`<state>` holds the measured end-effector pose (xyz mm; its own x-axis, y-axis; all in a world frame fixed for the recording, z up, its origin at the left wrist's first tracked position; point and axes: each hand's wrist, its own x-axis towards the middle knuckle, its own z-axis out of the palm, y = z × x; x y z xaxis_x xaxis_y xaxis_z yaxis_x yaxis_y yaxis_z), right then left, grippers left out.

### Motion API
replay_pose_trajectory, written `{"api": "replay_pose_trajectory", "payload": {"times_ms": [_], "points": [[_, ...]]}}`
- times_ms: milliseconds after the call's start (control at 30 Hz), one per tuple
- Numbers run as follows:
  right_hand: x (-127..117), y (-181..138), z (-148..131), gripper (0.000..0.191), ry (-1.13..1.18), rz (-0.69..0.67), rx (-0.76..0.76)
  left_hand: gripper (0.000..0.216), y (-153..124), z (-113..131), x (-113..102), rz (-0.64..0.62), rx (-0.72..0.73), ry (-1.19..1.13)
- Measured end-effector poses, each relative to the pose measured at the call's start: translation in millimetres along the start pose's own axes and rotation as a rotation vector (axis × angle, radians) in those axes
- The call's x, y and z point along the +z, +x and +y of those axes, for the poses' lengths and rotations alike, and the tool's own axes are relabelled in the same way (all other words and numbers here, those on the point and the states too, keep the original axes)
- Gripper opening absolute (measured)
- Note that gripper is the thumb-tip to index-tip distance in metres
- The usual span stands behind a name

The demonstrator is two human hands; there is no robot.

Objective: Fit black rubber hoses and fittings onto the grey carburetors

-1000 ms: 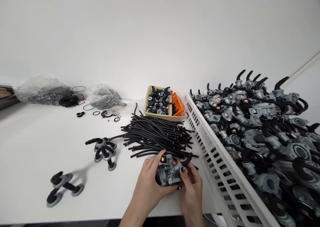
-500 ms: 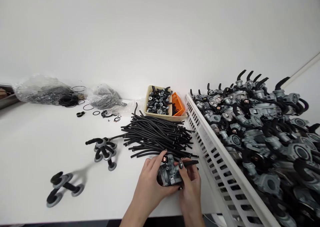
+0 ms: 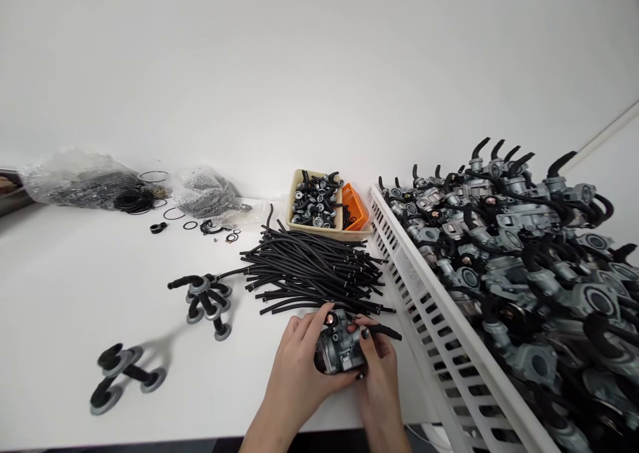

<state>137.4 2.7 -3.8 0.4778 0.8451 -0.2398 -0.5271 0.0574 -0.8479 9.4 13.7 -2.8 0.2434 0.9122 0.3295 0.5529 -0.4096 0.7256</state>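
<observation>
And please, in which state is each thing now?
left hand, closed around the metal part
right hand, closed on its right side
metal part, gripped by both hands
black hoses, piled loosely
yellow tray, filled
orange basket, tilted
white crate, heaped above its rim
plastic bags, bulging

A hand could pass low across the table point(image 3: 214, 386) between the near-left fittings point(image 3: 137, 373) and the left hand point(image 3: 299, 363); black hoses point(image 3: 314, 267) obstruct farther on, the crate's wall point(image 3: 436, 297) to the right.

No legible text; faint marking point(image 3: 414, 277) on white crate's point(image 3: 442, 292) side wall (too small to make out).
</observation>
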Motion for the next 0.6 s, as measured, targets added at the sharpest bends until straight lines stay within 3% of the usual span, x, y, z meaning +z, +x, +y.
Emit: {"api": "replay_pose_trajectory", "payload": {"times_ms": [233,600], "points": [[-10.5,-4.3,-2.6,0.036,0.167,-0.110,0.113,0.090,0.6,0.3,-1.1,-0.010,-0.055,-0.006],[-7.8,-0.9,1.2,0.031,0.245,-0.028,0.133,0.089,1.8,0.8,-4.0,-0.032,-0.126,-0.050]]}}
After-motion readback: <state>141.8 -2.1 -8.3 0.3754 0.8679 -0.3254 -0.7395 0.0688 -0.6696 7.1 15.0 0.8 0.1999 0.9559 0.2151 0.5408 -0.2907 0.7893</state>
